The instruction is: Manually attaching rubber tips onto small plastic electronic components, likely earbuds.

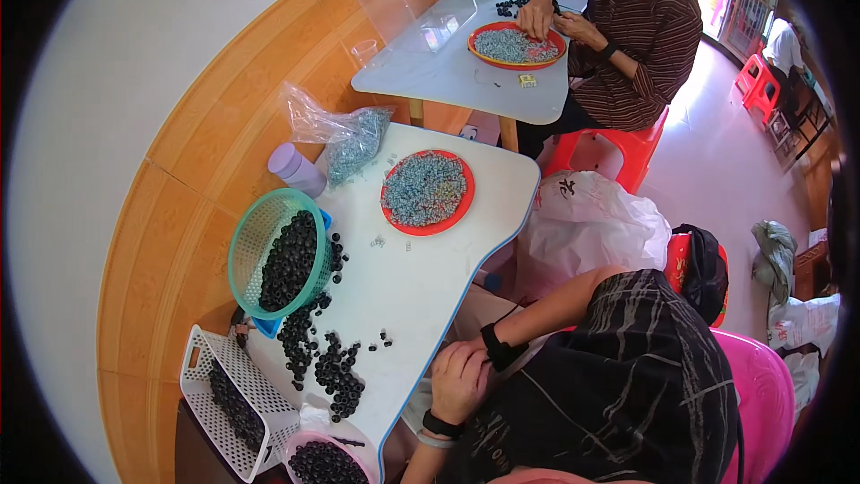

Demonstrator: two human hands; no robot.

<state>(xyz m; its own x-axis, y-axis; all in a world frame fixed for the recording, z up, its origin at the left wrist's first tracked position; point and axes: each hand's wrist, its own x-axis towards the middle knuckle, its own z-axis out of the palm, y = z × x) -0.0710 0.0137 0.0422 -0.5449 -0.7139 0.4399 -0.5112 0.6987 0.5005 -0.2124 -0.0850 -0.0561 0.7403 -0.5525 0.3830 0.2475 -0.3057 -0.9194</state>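
My left hand [458, 384] is folded over my right hand [441, 360] beside the table edge, its fingers curled. Most of my right hand is hidden beneath it. A black band circles each wrist. In front of my hands is a white table [421, 278] with several loose piles of small black round parts [338, 375]. A red plate [464, 217] on the table holds a heap of small, clear bluish-grey pieces [425, 186]. A green mesh basket [238, 260] holds more black parts, and some lie scattered beside it.
A purple-lidded bottle [296, 169] and a clear bag of pieces [354, 145] stand near the wall. White basket [199, 394] and pink bowl [358, 461] hold black parts. At another table [430, 76], a co-worker's hand [537, 15] reaches into a red tray [488, 57]. White bag [582, 233] sits on the right.
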